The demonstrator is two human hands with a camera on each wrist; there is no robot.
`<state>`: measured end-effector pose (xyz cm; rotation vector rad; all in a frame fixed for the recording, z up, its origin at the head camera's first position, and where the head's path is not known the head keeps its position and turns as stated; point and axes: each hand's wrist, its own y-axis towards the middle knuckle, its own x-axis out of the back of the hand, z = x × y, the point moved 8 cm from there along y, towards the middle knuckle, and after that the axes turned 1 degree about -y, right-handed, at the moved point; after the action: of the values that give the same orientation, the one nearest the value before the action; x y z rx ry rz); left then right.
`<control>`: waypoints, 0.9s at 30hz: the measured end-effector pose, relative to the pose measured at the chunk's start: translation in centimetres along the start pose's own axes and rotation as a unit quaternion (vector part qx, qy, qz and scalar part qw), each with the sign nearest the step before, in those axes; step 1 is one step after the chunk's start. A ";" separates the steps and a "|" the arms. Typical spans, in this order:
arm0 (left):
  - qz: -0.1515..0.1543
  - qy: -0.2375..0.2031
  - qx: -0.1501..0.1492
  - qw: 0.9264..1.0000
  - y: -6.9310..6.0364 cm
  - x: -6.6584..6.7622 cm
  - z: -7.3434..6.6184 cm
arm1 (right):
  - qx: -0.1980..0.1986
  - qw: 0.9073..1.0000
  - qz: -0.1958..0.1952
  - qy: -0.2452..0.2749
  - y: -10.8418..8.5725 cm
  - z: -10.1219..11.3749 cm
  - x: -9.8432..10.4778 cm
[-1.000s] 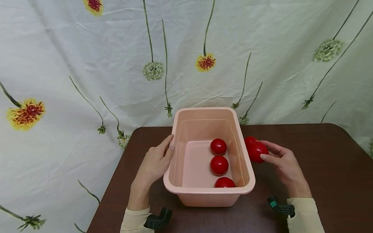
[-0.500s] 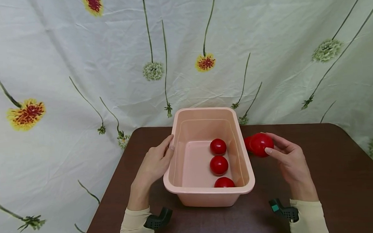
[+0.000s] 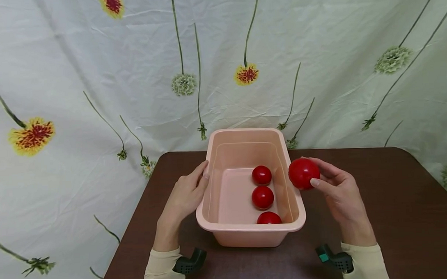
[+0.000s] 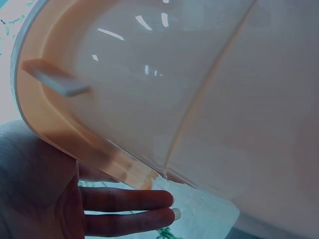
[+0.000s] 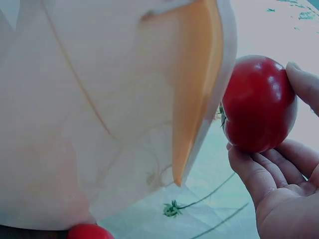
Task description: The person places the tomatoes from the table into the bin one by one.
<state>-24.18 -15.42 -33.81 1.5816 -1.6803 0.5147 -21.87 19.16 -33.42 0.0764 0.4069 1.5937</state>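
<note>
The right hand [image 3: 345,197] pinches a red tomato [image 3: 303,173] between thumb and fingers, just above the right rim of a pink bin [image 3: 250,227]. In the right wrist view, the held tomato [image 5: 260,103] is beside the bin's outer edge, with the fingers below it and the thumb against its side. The left hand [image 3: 183,198] rests at the bin's left rim; in the left wrist view two fingers of that hand [image 4: 119,206] lie straight beside the bin's wall [image 4: 239,119]. Inside the bin are three tomatoes, the middle one [image 3: 263,197] near the right wall.
Another tomato [image 5: 89,232] shows low beside the bin in the right wrist view; the held tomato hides it in the head view. The bin stands on a dark brown table [image 3: 403,199], with a flower-patterned cloth [image 3: 222,106] behind.
The right hand has lifted a tomato from beside the bin, first moving right, then back left to the rim. The left hand and the bin have stayed in place.
</note>
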 end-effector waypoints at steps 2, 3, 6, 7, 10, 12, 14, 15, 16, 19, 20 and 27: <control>0.000 0.000 0.000 1.000 0.0 0.0 0.0 | -0.001 1.000 0.000 0.001 -0.1 0.0 -0.3; 0.000 0.000 -0.001 1.000 0.0 0.0 -0.1 | -0.002 1.000 0.000 0.001 -0.1 0.0 -0.4; 0.000 0.001 -0.001 1.000 0.0 0.0 -0.1 | -0.014 1.000 -0.003 -0.008 -0.1 -0.1 -0.8; 0.000 0.001 -0.001 1.000 0.0 0.0 -0.1 | -0.018 1.000 -0.003 -0.013 -0.1 -0.2 -0.9; 0.000 0.001 -0.002 1.000 0.0 -0.1 0.0 | -0.026 0.999 -0.005 -0.024 -0.1 -0.3 -1.3; 0.000 0.002 -0.003 1.000 0.1 -0.1 0.0 | -0.027 0.999 -0.005 -0.026 -0.2 -0.3 -1.5; -0.001 0.003 -0.005 1.000 0.1 -0.1 0.0 | -0.026 0.999 -0.003 -0.024 -0.3 -0.2 -1.7; -0.002 0.004 -0.006 1.000 0.1 -0.1 0.0 | -0.027 0.999 -0.003 -0.026 -0.4 -0.2 -1.8; -0.002 0.005 -0.008 1.000 0.1 -0.1 -0.1 | -0.028 0.999 -0.002 -0.030 -0.4 -0.2 -1.9; -0.003 0.003 -0.007 1.000 0.2 -0.1 -0.1 | -0.032 0.999 0.004 -0.042 -0.5 -0.2 -2.4; -0.002 0.003 -0.006 1.000 0.2 -0.1 -0.1 | -0.033 0.998 0.006 -0.047 -0.6 -0.1 -2.6; 0.002 0.002 0.002 1.000 0.0 0.0 0.0 | -0.034 0.997 0.017 -0.072 -0.8 -0.1 -3.4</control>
<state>-24.22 -15.36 -33.81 1.5786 -1.6811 0.5231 -20.86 15.83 -33.10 0.1460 0.2393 1.6219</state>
